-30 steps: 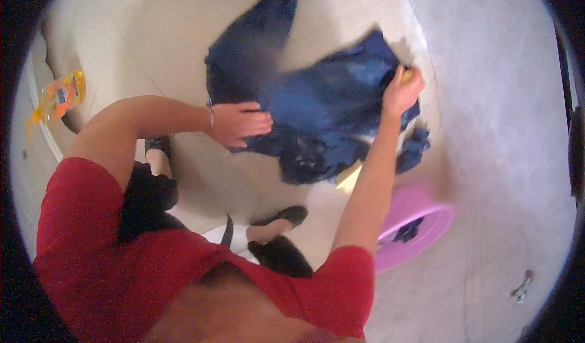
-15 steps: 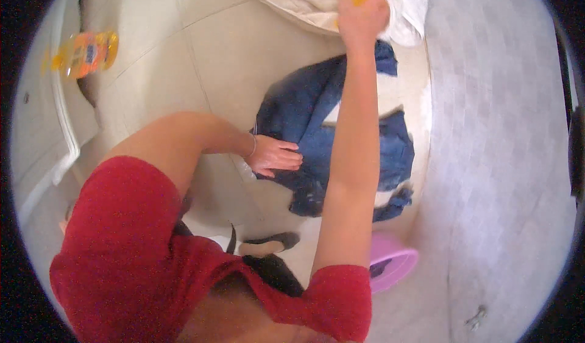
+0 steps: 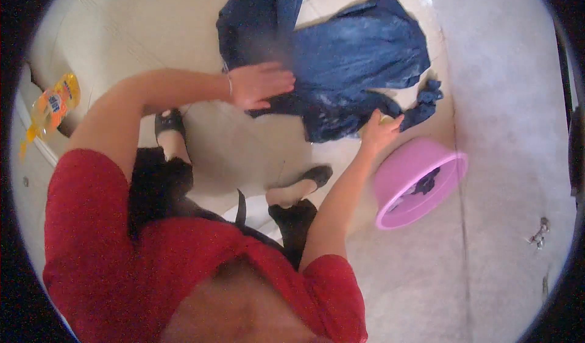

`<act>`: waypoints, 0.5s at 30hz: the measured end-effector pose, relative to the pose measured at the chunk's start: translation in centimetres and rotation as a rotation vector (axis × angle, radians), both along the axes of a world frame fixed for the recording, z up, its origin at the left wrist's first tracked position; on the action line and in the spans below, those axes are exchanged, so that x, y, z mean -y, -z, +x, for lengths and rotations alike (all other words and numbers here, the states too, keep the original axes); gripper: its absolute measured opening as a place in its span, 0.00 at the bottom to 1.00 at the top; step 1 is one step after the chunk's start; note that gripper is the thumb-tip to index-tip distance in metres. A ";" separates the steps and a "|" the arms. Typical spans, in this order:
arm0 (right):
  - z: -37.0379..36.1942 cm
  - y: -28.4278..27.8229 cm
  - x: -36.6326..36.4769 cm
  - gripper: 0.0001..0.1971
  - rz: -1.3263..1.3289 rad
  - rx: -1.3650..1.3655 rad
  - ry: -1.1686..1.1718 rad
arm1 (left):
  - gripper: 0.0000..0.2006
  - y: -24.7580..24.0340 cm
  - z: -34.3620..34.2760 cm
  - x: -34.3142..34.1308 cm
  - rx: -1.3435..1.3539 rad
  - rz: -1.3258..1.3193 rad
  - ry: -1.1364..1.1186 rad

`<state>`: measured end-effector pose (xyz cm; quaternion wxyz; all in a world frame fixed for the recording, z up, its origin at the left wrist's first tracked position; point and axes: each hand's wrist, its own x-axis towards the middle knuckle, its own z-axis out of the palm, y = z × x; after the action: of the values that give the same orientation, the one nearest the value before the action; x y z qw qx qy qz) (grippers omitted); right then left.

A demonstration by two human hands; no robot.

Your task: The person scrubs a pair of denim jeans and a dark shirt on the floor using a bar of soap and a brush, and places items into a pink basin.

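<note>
A dark blue garment (image 3: 359, 53) lies spread and wrinkled on the tiled floor, with whitish suds or wet patches on it. My left hand (image 3: 261, 85) is stretched flat at its left part, fingers extended and holding nothing. At the garment's near right edge, my right hand (image 3: 379, 134) is closed around a small yellow object (image 3: 386, 119). Most of that object is hidden by my fingers, so its kind cannot be made out.
A pink basin (image 3: 396, 166) with dark cloth (image 3: 426, 181) inside stands right of my right forearm, by the grey tiled wall (image 3: 506, 129). A metal tap (image 3: 540, 233) is on that wall. At the far left is a clear bottle of yellow liquid (image 3: 58, 102).
My right hand has come back from the far white cloth to the garment's near edge, still holding the yellow object. The view has shifted, with the white cloth now out of sight.
</note>
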<state>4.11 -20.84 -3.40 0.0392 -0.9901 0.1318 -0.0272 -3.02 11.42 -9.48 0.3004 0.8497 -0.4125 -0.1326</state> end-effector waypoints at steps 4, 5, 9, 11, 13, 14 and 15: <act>-1.6 1.4 2.5 0.30 0.017 -0.040 0.009 | 0.33 -1.3 0.9 0.7 0.058 -0.039 -0.020; -1.4 2.2 3.6 0.28 -0.045 -0.022 -0.035 | 0.34 -1.9 1.6 1.1 0.007 -0.003 0.004; 0.0 -1.4 -4.8 0.28 0.097 0.193 -0.081 | 0.36 -0.6 0.0 0.7 0.031 0.078 -0.045; -0.6 -1.4 -9.9 0.26 0.204 0.064 -0.336 | 0.36 -0.6 -0.5 0.5 0.029 0.080 -0.037; -1.7 0.2 -14.7 0.19 0.415 -0.230 -0.560 | 0.35 -1.3 0.4 0.8 0.061 0.075 0.002; -1.5 1.1 -16.3 0.16 0.529 -0.374 -0.677 | 0.34 0.1 -0.4 0.3 0.047 -0.003 -0.010; 0.4 2.5 -15.3 0.14 0.287 -0.046 -0.879 | 0.33 -0.7 0.4 0.4 0.028 0.068 0.026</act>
<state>4.50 -5.51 -5.86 0.1807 -0.9370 -0.2972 0.0326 -2.58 11.02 -8.83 0.2641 0.8557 -0.4229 -0.1385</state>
